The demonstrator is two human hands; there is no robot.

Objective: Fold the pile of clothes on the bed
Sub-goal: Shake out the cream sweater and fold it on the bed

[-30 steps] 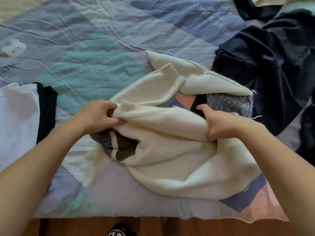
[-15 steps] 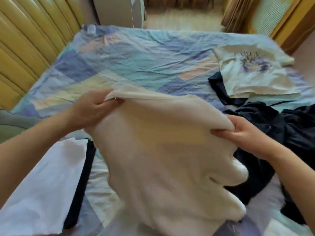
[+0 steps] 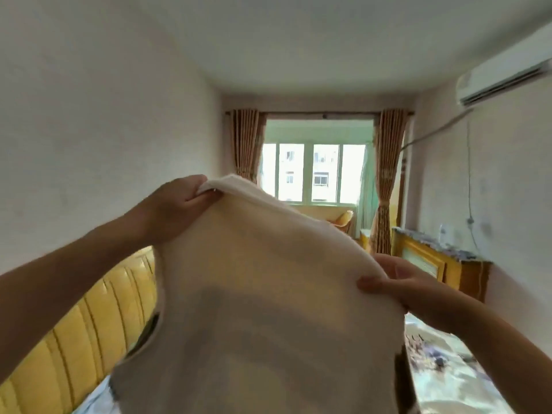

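So there's this cream garment (image 3: 268,309), soft and kinda fuzzy looking, held up in the air right in front of the camera, hanging down and covering most of the lower view. Left hand (image 3: 176,207) pinches one top corner, fingers curled round the edge. Right hand (image 3: 397,282) grips the other top edge lower down, thumb in front, so the top line slants. A faint darker band shows through the fabric. Yellow padded headboard (image 3: 74,333) sits at left, patterned bedsheet (image 3: 442,363) peeks out at right, window (image 3: 310,171) behind.
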